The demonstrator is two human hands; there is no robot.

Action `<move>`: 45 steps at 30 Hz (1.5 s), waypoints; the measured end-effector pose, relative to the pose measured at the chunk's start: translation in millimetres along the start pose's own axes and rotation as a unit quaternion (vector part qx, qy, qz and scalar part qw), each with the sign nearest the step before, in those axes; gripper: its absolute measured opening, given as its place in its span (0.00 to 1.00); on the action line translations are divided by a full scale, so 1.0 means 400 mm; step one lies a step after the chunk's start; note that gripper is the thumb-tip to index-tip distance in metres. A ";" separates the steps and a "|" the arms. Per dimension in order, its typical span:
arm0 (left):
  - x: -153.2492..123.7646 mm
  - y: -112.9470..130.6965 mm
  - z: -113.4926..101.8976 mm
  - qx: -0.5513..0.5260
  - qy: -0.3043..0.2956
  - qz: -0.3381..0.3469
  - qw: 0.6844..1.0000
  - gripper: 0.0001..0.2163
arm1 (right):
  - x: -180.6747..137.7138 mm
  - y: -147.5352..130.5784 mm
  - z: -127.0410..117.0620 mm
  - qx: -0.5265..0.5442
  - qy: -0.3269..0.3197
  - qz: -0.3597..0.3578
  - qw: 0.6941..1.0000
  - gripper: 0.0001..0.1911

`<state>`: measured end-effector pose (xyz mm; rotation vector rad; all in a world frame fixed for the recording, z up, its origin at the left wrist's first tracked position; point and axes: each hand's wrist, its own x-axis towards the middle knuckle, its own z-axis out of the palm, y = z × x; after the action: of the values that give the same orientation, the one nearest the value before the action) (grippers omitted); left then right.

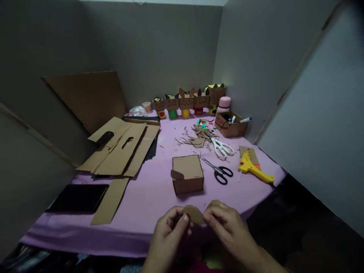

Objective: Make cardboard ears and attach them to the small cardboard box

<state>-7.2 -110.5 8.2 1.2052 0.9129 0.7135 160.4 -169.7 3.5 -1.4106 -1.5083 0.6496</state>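
Between my two hands, over the table's front edge, is a small oval piece of brown cardboard (193, 214). My left hand (172, 228) pinches its left end, thumb on top, and my right hand (226, 222) pinches its right end. Just beyond them sits a small closed cardboard box (187, 172) with dark-lined edges. A leaf-shaped cardboard piece (177, 174) rests at the box's left front corner; whether it is attached I cannot tell. Black-handled scissors (220, 172) lie beside the box, and a yellow hot glue gun (253, 167) lies farther right.
White-handled scissors (222, 147) lie by a heap of cardboard scraps (200, 138). Flattened cardboard (119, 148) and a black tablet-like slab (78, 198) are on the left. Several cardboard animal figures (186, 102) line the back, near a box of pens (231, 127) and a pink-lidded bottle (224, 103).
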 end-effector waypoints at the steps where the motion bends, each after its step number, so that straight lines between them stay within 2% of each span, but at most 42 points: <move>1: 0.006 0.003 0.008 -0.040 0.007 -0.022 0.999 0.12 | 0.000 -0.001 -0.005 0.045 0.010 0.026 0.999 0.17; 4: 0.016 0.003 0.032 -0.129 0.024 -0.049 0.990 0.14 | 0.004 -0.005 -0.014 0.174 0.022 0.105 0.979 0.15; 6: 0.019 -0.001 0.048 -0.153 0.020 -0.054 0.986 0.14 | 0.011 -0.008 -0.019 0.222 0.020 0.128 0.966 0.16; 12: 0.034 -0.013 0.080 -0.158 -0.016 -0.072 0.985 0.16 | 0.079 -0.002 -0.053 0.254 0.074 0.145 0.953 0.16; 17: 0.051 -0.015 0.064 -0.142 0.001 -0.063 0.988 0.15 | 0.152 0.013 -0.086 0.290 0.100 0.119 0.944 0.16; 24: 0.069 -0.005 0.030 -0.121 0.059 -0.064 0.989 0.18 | 0.199 0.029 -0.093 0.257 0.107 0.087 0.957 0.13; 29: 0.078 -0.014 0.010 -0.116 0.089 -0.050 0.988 0.18 | 0.225 0.014 -0.101 0.193 0.112 0.038 0.974 0.09; 32: 0.082 -0.018 -0.002 -0.096 0.119 -0.030 0.988 0.16 | 0.237 0.004 -0.105 0.165 0.078 0.018 0.983 0.09; 37: 0.089 -0.010 -0.020 -0.006 0.178 0.044 0.983 0.13 | 0.239 -0.001 -0.107 0.127 0.025 0.007 0.992 0.11; 41: 0.100 -0.002 -0.021 0.003 0.181 0.057 0.982 0.13 | 0.236 -0.008 -0.110 0.040 0.037 -0.010 0.998 0.10; 45: 0.111 0.002 -0.013 -0.006 0.184 0.057 0.981 0.14 | 0.237 -0.015 -0.115 -0.004 0.030 -0.027 0.999 0.10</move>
<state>9.2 -70.0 -0.7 1.1404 1.1465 1.0558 208.0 -89.9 53.7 -1.3786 -1.4980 0.5625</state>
